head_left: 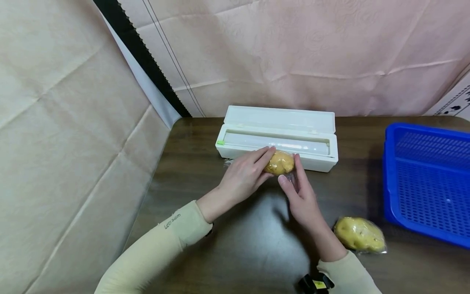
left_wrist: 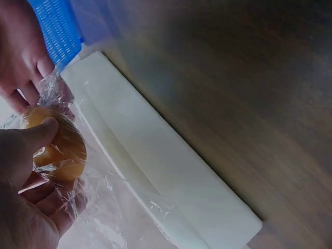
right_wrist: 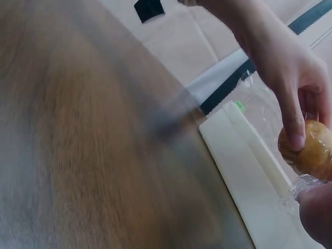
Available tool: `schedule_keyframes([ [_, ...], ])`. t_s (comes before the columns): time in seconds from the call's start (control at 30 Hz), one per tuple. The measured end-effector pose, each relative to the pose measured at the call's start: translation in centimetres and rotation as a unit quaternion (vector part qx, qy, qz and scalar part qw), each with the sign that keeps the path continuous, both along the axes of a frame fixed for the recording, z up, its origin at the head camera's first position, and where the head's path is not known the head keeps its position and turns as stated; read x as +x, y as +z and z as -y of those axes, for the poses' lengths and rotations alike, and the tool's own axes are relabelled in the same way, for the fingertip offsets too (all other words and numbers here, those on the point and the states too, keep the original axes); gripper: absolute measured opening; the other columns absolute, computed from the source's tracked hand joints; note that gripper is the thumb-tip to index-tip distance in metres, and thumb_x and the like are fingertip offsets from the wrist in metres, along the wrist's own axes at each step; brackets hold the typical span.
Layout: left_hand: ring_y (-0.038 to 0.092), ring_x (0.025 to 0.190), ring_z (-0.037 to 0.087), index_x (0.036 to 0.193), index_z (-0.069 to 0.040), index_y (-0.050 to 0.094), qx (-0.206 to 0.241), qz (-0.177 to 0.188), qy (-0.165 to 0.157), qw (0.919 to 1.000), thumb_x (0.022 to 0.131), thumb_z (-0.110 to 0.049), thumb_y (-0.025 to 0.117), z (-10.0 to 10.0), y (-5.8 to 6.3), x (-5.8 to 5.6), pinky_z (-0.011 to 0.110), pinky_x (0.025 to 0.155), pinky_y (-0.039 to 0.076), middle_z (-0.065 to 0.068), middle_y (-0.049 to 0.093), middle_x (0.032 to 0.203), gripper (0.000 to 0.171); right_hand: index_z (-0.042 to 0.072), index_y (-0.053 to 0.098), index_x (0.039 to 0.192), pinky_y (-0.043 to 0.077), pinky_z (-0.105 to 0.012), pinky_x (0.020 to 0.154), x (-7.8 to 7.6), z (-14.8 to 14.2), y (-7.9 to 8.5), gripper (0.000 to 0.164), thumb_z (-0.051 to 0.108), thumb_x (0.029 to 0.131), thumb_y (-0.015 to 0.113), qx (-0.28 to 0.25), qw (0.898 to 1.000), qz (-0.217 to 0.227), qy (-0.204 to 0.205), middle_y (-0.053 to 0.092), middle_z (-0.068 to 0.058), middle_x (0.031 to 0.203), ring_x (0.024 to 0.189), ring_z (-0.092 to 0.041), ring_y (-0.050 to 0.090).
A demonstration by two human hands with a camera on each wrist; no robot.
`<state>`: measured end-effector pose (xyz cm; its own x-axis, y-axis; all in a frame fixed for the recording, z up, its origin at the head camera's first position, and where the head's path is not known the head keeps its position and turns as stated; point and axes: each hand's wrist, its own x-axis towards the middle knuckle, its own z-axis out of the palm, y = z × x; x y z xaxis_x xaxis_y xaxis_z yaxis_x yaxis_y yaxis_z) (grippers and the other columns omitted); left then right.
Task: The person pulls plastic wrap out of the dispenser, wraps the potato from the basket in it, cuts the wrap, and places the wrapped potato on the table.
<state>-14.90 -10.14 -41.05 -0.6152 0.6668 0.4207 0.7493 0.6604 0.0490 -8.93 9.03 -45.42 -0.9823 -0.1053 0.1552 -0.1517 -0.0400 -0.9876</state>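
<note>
Over the front edge of a white cling film dispenser (head_left: pixel 235 152), my left hand (head_left: pixel 242 173) holds a small potato (head_left: pixel 280 164) between thumb and fingers. Clear cling film (left_wrist: pixel 106 207) covers the potato and trails loosely below it in the left wrist view. My right hand (head_left: pixel 302 200) is at the potato's right side, fingers fairly straight and thumb apart from them. A crumpled bit of the film lies by its thumb in the right wrist view. The dispenser's lid (head_left: pixel 279 118) stands raised, with the film roll (head_left: pixel 271 143) inside.
Another potato (head_left: pixel 360 234), wrapped in film, lies on the dark wooden table (head_left: pixel 242 253) beside my right forearm. A blue plastic basket (head_left: pixel 391 183) stands at the right. Pale cloth (head_left: pixel 293 49) hangs behind the table and along its left side.
</note>
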Motion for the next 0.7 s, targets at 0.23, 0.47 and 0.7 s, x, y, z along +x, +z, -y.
schedule_keyframes([
  [0.23, 0.071, 0.119, 0.031, 0.151, -0.002, 0.057, -0.002, -0.003, 0.003, 1.0000, 0.095, -0.027, 0.084, -0.2, 0.2, 0.1, 0.043, 0.101, 0.058, 0.017, 0.065, 0.144, 0.067, 0.005, -0.002, 0.171, 0.015, -0.024, 0.129, 0.4, -0.2, 0.2, 0.069, 0.021, 0.117, 0.038, -0.106, 0.993, 0.042, -0.008, 0.005, -0.006, 0.180, 0.165, -0.019, 0.004],
  [0.47, 0.071, 0.120, 0.033, 0.150, 0.000, 0.057, -0.008, -0.001, -0.012, 0.9999, 0.096, -0.028, 0.084, -0.8, 0.4, 0.2, 0.043, 0.103, 0.058, 0.020, 0.065, 0.144, 0.067, 0.014, -0.007, 0.172, 0.000, -0.041, 0.132, 0.5, 0.3, 0.5, 0.069, 0.037, 0.118, 0.030, -0.177, 0.978, 0.104, 0.020, -0.004, 0.001, 0.180, 0.164, -0.013, -0.001],
  [0.7, 0.071, 0.122, 0.033, 0.151, -0.001, 0.057, -0.004, 0.000, -0.011, 0.9999, 0.095, -0.027, 0.084, -1.5, 0.7, 0.2, 0.045, 0.105, 0.056, 0.019, 0.066, 0.143, 0.067, 0.011, -0.003, 0.172, 0.009, -0.035, 0.132, 0.3, 0.4, 0.9, 0.064, 0.032, 0.119, 0.025, -0.250, 0.965, 0.081, 0.014, 0.006, -0.007, 0.179, 0.164, -0.017, 0.008],
])
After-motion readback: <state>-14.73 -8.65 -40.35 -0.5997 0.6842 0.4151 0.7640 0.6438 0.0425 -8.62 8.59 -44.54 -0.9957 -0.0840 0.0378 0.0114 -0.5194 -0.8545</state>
